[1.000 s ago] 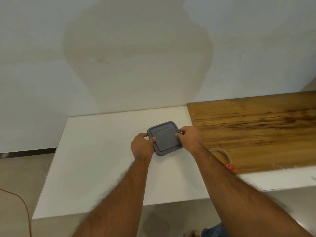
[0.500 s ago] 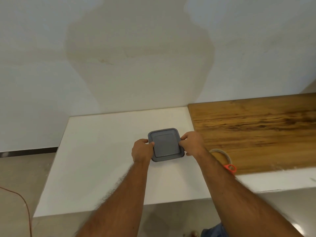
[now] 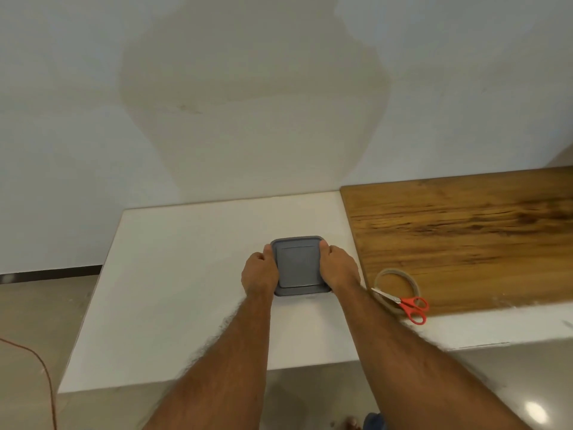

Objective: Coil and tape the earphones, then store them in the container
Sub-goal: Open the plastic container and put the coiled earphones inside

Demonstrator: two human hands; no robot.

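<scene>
We have both hands on the container (image 3: 298,265), which sits on the white table (image 3: 173,293) with its grey lid (image 3: 297,263) on. Our left hand (image 3: 259,273) grips its left edge with curled fingers, thumb near the far corner; our right hand (image 3: 338,268) grips the right edge the same way — the two hands kept apart by the container between them. We judge the task close to its end: the lid looks seated, and what is left is likely only a last press and letting go. The earphones are nowhere in view; they are probably inside the container, though the opaque lid hides that from us.

Counting, near to far: two hands, one container with one lid. To the container's right lie one pair of scissors (image 3: 406,304) with red handles and one tape roll (image 3: 397,288) — the scissors resting across the roll, both at the near edge of one wooden board (image 3: 465,231). Behind the container, only the wall (image 3: 248,88).
</scene>
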